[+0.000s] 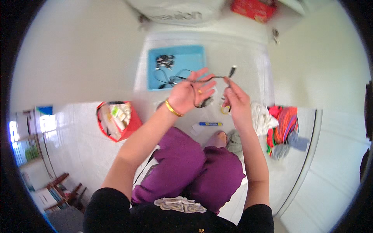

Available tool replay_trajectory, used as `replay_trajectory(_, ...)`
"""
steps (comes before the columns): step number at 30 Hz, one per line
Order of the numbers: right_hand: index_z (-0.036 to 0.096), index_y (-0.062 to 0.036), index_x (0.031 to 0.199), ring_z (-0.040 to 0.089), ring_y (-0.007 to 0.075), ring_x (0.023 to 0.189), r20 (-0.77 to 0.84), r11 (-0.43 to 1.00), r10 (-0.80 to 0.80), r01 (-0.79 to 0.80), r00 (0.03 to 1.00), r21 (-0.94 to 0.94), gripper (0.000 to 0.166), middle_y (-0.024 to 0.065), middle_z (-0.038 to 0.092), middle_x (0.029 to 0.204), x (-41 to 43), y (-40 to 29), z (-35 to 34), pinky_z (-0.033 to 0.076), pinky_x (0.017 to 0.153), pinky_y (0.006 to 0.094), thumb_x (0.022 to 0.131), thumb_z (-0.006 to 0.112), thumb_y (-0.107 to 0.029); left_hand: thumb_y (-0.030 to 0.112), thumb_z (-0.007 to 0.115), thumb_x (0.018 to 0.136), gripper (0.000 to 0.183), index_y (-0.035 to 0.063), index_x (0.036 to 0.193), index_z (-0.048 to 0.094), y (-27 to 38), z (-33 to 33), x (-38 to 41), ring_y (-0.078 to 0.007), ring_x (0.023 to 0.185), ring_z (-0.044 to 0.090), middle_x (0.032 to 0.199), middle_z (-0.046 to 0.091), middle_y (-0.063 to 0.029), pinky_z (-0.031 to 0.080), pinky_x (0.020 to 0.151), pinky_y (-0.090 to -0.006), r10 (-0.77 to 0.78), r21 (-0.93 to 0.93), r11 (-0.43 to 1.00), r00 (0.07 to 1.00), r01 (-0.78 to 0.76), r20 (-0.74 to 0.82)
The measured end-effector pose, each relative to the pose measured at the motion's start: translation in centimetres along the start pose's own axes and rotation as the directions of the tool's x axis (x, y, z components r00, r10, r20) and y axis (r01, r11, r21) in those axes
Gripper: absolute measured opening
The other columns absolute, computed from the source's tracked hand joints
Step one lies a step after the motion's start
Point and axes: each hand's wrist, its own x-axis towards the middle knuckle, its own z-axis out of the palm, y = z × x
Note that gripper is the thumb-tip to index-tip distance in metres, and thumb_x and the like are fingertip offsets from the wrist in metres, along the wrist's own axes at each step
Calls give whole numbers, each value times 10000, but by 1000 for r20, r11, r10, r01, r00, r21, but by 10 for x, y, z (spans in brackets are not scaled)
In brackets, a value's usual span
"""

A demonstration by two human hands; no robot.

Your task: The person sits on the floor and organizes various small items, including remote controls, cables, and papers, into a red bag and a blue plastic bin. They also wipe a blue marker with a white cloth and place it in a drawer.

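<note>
A thin black cable [214, 77] runs across the open palm of my left hand [193, 90], whose fingers are spread and point to the right. My right hand [237, 102] pinches the cable between thumb and index finger, and a black plug with a metal tip [232, 71] sticks up just above those fingertips. Loops of cable hang from my left hand over a light blue plastic tray [189, 55]. In the tray lies a small bundle of dark cables with connectors [165, 61]. A dark coil [206, 102] shows just below my left fingers; its kind is blurred.
A blue and yellow marker [210, 124] lies near my knees. To the left stands a red container [132, 122] with assorted items. White cloth [262, 119] and a multicoloured textile heap [285, 125] lie at right. A white bag with lettering [180, 11] and a red package [253, 10] are beyond the tray.
</note>
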Motion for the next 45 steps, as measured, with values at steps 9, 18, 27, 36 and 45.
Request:
replay_trajectory(9, 530, -72, 1123, 535, 301, 875, 665, 275, -305, 732, 681, -623, 352, 102, 526, 892, -62, -72, 191, 436, 708, 398, 778, 553, -137, 88, 479, 881, 293, 108, 1173, 457, 30, 10, -173, -146, 992, 528, 1067, 566, -34, 409, 874, -335, 569, -41, 812, 806, -582, -166)
replay_trajectory(18, 551, -84, 1114, 460, 300, 1059, 710, 324, -392, 810, 586, -489, 394, 131, 475, 1175, -90, -55, 236, 348, 905, 397, 737, 635, -165, 125, 512, 857, 79, 66, 806, 499, 95, -188, -307, -159, 519, 504, 567, 481, -11, 482, 613, -344, 544, -149, 646, 589, -748, -597)
replay_trajectory(27, 589, -51, 1026, 525, 308, 972, 550, 340, -378, 664, 745, -666, 285, 151, 524, 1095, -50, -38, 146, 417, 836, 364, 753, 621, -126, 140, 587, 797, 276, 63, 1055, 525, 145, -244, -300, -241, 822, 592, 905, 596, -91, 509, 681, -334, 459, 104, 830, 565, -548, -685)
replay_trajectory(36, 600, -27, 1008, 579, 231, 870, 102, 681, -296, 285, 950, -675, 244, 134, 598, 971, -29, 8, 0, 449, 778, 312, 793, 587, -141, -25, 326, 767, 423, 34, 1160, 470, 108, -176, -296, -261, 840, 633, 1229, 483, -137, 516, 699, -303, 660, 679, 704, 544, -208, -518)
replay_trajectory(45, 630, -37, 944, 626, 219, 755, -84, 768, 15, -66, 996, -637, 216, 131, 644, 869, -16, 166, -90, 479, 674, 308, 803, 571, -189, 24, 340, 822, 330, 41, 1110, 500, 74, -121, -130, -164, 809, 607, 1073, 565, -91, 478, 736, -271, 294, 863, 462, 882, 206, -368)
